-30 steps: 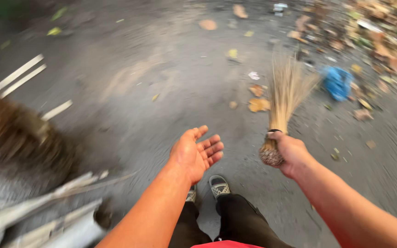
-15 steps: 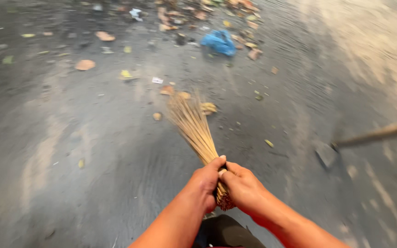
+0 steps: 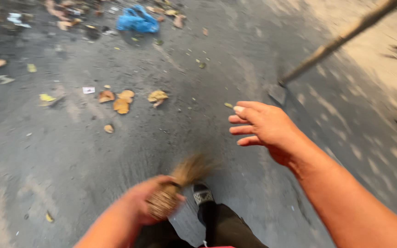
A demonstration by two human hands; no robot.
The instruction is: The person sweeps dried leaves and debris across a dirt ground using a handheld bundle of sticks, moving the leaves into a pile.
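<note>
- Gripping the bound butt end of a straw-coloured bundle broom of thin stiff sticks (image 3: 175, 186), the left hand (image 3: 138, 206) is closing its fingers around it low in the view, blurred by motion.
- Pointing up and to the right from that fist, the broom's bristles are showing only as a short blurred tuft, just above a patterned grey slip-on shoe (image 3: 203, 194) and dark trouser legs (image 3: 235, 229).
- Hanging free above the dark grey asphalt ground (image 3: 70, 151), the right hand (image 3: 265, 126) is spreading its fingers wide and holding nothing, well apart from the broom.
- Lying scattered toward the upper left part of the ground are dry orange-brown fallen leaves (image 3: 121, 104), with a small white paper scrap (image 3: 88, 90) just beside them.
- Sitting near the top edge of the ground is a crumpled blue plastic bag (image 3: 137, 22), among more leaf litter.
- Slanting down from the upper right corner is a long brown wooden-handled tool (image 3: 331, 46), its flat blade end touching the ground beyond the right hand.
</note>
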